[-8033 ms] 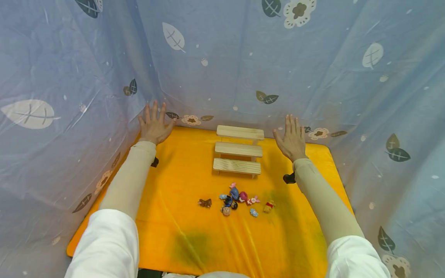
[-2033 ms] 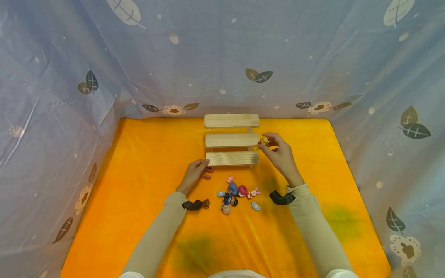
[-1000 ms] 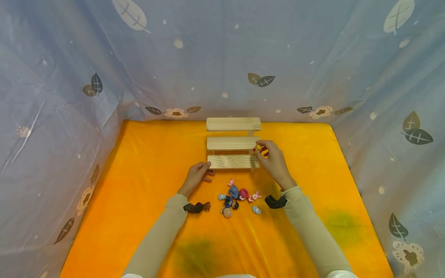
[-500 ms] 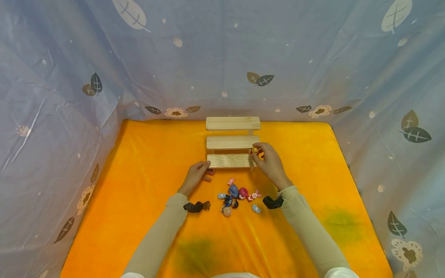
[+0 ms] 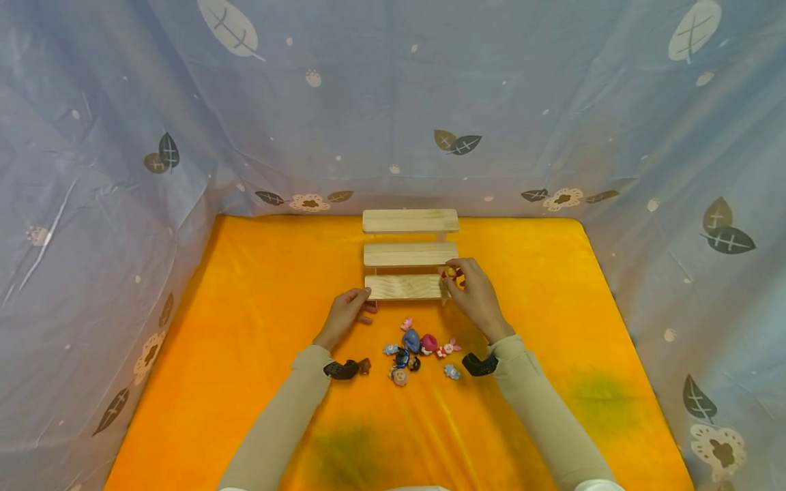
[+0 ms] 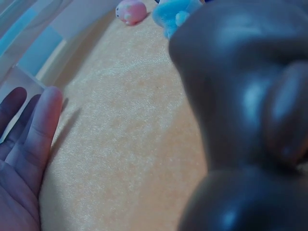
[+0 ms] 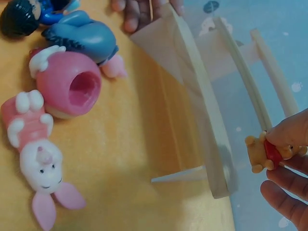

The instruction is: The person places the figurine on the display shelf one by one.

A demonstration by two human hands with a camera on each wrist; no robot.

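Observation:
My right hand (image 5: pixel 477 299) pinches a small yellow bear figurine (image 7: pixel 262 154) in a red shirt between thumb and fingers. In the head view the bear is at the right end of the lowest step of a three-tier wooden display shelf (image 5: pixel 402 287); whether it touches the wood is hidden by the fingers. My left hand (image 5: pixel 344 315) holds that step's left front corner, thumb on top and the other fingers lower down. Toward me lie several figurines, among them a blue one (image 5: pixel 411 340), a dark pink one (image 5: pixel 428 344) and a pink-eared one (image 7: pixel 41 166).
Beside the left wrist camera lies a brown figurine (image 5: pixel 365 366), which fills much of the left wrist view. A small light-blue figurine (image 5: pixel 452 372) is near the right wrist camera. Blue patterned curtains (image 5: pixel 344 136) enclose the orange cloth (image 5: pixel 264 273) on three sides.
Both hands were spread above the cloth at first. The left took the shelf's corner, and the right picked up the bear, then moved it leftward and toward me to the lowest step's right end.

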